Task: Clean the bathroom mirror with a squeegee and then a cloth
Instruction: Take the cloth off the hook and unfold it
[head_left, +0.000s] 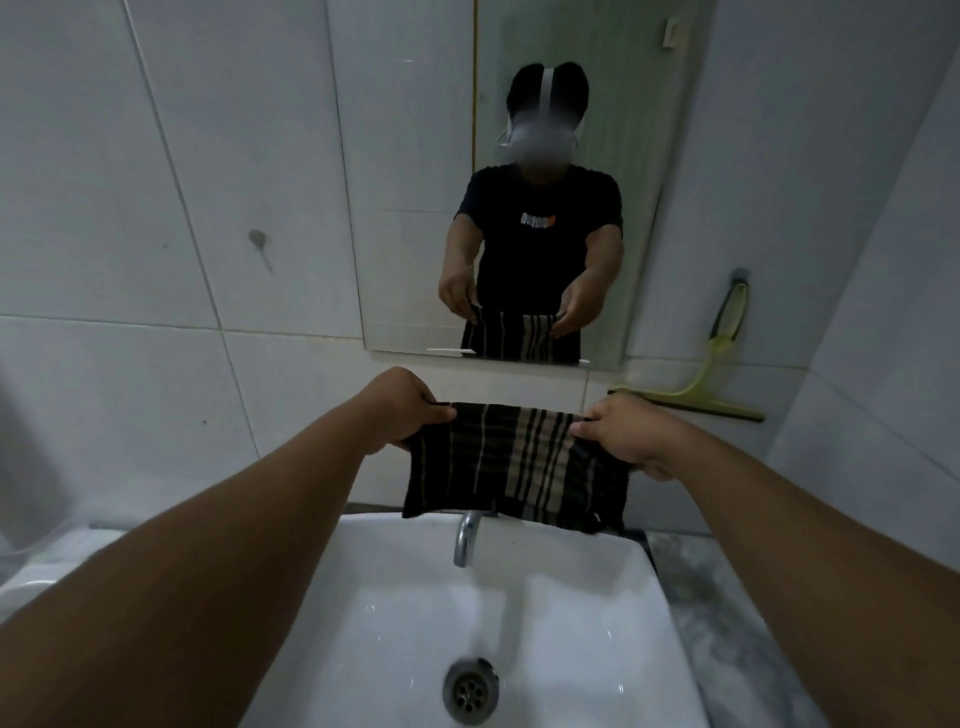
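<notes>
A dark cloth with beige stripes hangs spread out above the tap, just below the mirror. My left hand pinches its upper left corner and my right hand grips its upper right corner. The mirror sits on the tiled wall and reflects a person holding the cloth. A yellow-green squeegee hangs from a hook on the wall to the right of the mirror, with its blade lowest.
A white sink lies below my arms, with a chrome tap at its back and a drain in the basin. A marbled counter runs along the right. White tiled walls close in on the left and right.
</notes>
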